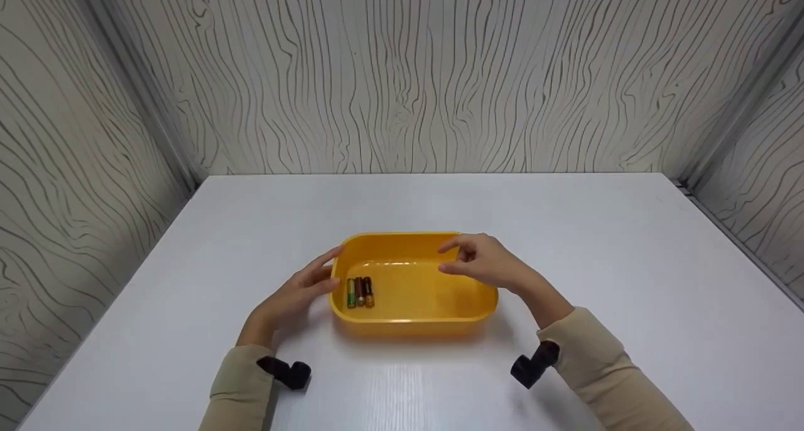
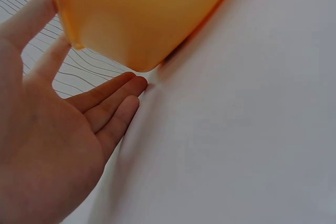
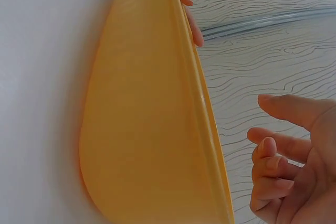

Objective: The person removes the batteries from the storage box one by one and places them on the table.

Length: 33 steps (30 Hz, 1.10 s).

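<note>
A yellow plastic tub (image 1: 408,293) stands on the white table in the head view. Three batteries (image 1: 360,293) lie side by side inside it at the left end; one has a green part, the others look dark. My left hand (image 1: 303,291) rests against the tub's left rim, its thumb and a finger touching the edge and the other fingers extended below, as the left wrist view also shows. Above the tub's right part hovers my right hand (image 1: 487,261), thumb and index finger apart, with nothing between them. In the right wrist view its other fingers (image 3: 273,169) curl loosely.
The white table (image 1: 157,330) spreads around the tub on all sides. Wood-grain patterned panels (image 1: 402,79) enclose it at the back and both sides. A black camera mount (image 1: 286,372) sits on the left wrist, another (image 1: 535,363) on the right.
</note>
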### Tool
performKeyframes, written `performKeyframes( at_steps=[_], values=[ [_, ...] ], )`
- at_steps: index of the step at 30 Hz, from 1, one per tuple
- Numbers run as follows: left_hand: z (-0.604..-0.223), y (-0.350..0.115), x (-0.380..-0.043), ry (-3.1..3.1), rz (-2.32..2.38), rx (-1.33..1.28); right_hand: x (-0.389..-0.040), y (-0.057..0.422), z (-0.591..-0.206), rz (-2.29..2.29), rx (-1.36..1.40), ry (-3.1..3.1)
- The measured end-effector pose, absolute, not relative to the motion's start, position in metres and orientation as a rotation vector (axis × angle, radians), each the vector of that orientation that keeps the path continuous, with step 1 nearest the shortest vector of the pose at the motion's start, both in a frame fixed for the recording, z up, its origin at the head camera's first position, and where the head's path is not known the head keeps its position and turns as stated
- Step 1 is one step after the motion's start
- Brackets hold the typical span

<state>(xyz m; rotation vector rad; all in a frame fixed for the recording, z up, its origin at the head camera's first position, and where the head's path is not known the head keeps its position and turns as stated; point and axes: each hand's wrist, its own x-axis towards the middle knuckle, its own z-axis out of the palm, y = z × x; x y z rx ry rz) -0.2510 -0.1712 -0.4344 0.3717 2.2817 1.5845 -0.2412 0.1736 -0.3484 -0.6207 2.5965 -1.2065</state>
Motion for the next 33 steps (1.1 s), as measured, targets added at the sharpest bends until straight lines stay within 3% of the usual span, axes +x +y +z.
performKeyframes(
  at_steps=[11, 33],
  values=[
    [-0.436, -0.172, -0.252, 2.255, 1.595, 0.432, -0.245, 0.143, -0.353, -1.179, -0.709, 2.582],
    [-0.434, -0.17, -0.252, 2.246, 1.607, 0.371, -0.25, 0.087, -0.382, -1.301, -0.517, 2.437]
  ],
)
